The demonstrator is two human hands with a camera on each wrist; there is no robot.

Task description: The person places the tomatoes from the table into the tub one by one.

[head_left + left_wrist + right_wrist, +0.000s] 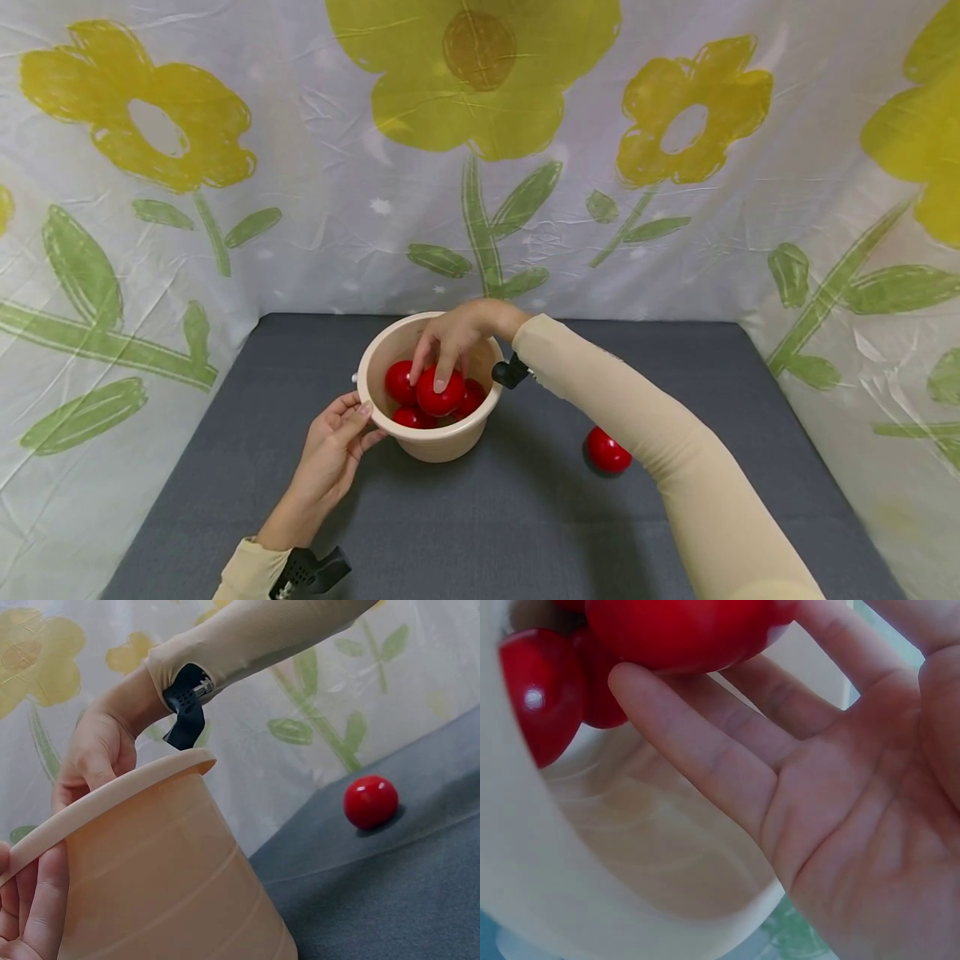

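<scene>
A cream bucket (435,446) stands toward the back of the dark cloth, tilted slightly toward me. My left hand (330,446) pinches its left rim, thumb on top and fingers beneath; the left wrist view shows those fingers (46,900) against the outer wall. Reaching in over the far side, my right hand (453,337) holds a glossy red ball (440,392) between thumb and fingertips. Around that ball inside the bucket are more red balls (400,382), partly hidden. From the right wrist, the fingers (697,750) look nearly straight beneath the held ball (682,630).
One more red ball (607,450) lies on the dark grey cloth (510,533) to the right of the bucket, close to my right forearm. A pale curtain (315,225) with painted yellow flowers hangs behind and along both sides of the table.
</scene>
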